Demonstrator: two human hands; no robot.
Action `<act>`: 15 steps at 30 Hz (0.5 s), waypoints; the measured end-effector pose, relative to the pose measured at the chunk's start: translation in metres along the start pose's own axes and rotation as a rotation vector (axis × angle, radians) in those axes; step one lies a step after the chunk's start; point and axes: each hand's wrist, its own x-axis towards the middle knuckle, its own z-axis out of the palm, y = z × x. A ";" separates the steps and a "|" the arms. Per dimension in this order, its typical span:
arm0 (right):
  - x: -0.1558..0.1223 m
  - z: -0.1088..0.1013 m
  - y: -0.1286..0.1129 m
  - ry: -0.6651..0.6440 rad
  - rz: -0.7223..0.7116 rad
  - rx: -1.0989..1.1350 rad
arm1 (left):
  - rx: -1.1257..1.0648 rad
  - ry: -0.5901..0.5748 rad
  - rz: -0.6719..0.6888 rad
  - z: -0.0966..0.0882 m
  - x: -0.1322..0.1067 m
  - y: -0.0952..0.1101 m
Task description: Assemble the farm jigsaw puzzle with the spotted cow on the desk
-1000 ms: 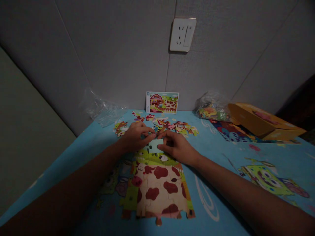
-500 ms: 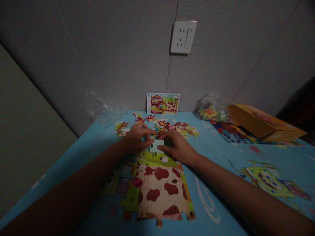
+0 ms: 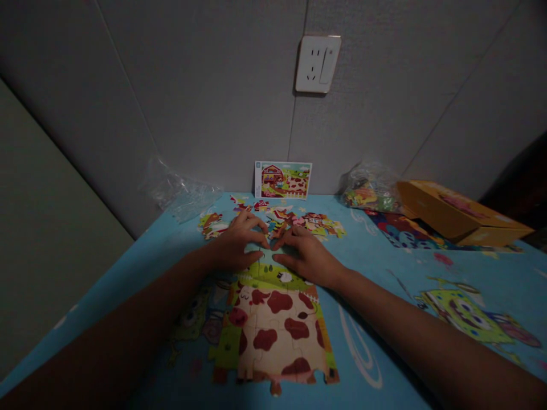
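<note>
A partly joined jigsaw puzzle (image 3: 277, 336) lies flat, showing a brown-spotted cow, a fence and a small sheep. At its far edge sits a pale blue and green puzzle piece (image 3: 268, 260), low against the joined part; whether it is fully locked in I cannot tell. My left hand (image 3: 239, 242) has thumb and forefinger curled at the piece's left side. From the right, my right hand (image 3: 306, 254) grips the same piece with thumb and forefinger. Behind my fingers lie loose puzzle pieces (image 3: 318, 223), partly hidden by the hands.
A farm picture card (image 3: 283, 180) leans against the wall. Clear plastic wrapping (image 3: 183, 196) lies at the back left. A bag of colourful pieces (image 3: 370, 191) and an orange box (image 3: 461, 213) stand at the right. The blue cloth (image 3: 384, 353) carries printed cartoons.
The pale blue piece has come down and nearer, from tilted up to lying against the puzzle's far edge. Both hands' fingertips have shifted slightly with it.
</note>
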 end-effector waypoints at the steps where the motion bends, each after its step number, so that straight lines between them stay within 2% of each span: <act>1: 0.000 0.000 0.000 0.000 -0.007 -0.003 | -0.007 -0.019 -0.008 -0.001 0.000 0.000; 8: -0.001 0.001 -0.001 0.016 -0.053 0.000 | -0.005 -0.086 -0.080 -0.004 0.001 0.005; 15: -0.001 0.000 -0.004 0.023 -0.092 -0.008 | -0.004 -0.096 -0.080 -0.002 0.000 0.000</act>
